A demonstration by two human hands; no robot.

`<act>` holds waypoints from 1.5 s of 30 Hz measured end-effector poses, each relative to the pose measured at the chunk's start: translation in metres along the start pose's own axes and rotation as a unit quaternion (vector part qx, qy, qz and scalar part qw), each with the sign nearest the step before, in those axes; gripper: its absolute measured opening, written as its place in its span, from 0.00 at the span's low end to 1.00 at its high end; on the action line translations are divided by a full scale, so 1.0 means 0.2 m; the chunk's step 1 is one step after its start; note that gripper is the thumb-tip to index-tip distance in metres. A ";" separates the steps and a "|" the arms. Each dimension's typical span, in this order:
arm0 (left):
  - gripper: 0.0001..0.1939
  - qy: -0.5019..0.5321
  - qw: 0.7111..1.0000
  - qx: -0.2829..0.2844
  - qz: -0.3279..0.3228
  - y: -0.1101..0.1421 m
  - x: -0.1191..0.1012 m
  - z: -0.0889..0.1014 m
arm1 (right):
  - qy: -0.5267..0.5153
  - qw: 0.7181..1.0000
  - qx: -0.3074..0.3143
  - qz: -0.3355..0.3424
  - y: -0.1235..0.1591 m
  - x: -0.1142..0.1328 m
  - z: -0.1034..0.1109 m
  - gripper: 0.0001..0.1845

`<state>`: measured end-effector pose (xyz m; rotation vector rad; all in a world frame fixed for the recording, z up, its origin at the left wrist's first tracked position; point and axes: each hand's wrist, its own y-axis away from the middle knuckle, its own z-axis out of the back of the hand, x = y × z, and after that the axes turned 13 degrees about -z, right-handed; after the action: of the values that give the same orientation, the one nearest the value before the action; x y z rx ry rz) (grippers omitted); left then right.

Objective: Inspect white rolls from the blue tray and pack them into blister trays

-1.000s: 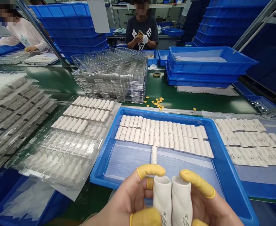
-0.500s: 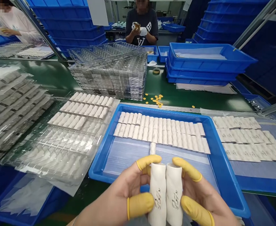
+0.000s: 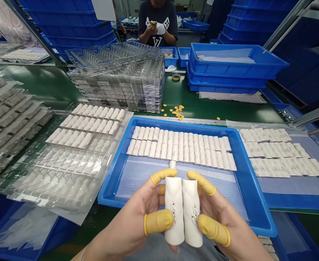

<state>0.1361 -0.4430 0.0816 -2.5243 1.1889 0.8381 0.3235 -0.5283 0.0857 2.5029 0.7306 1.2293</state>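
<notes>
2 white tubes held side by side, lower ctr of frame.
One is gripped by L hand, other by R hand, in front of blue tray; prob. visual check step; light, steady two-hand grip seems called for by next move.

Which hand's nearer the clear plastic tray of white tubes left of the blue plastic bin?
Left. The left hand is right of the clear plastic tray; the right hand is farther right.
</notes>
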 end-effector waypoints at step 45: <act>0.29 -0.078 0.995 -0.029 -0.060 0.01 0.01 0.00 | -0.023 0.997 -0.062 0.033 0.01 0.02 0.02 0.27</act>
<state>0.1362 -0.4450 0.0795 -2.4946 0.9673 1.0307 0.3297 -0.5285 0.0863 2.4623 0.5483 1.1959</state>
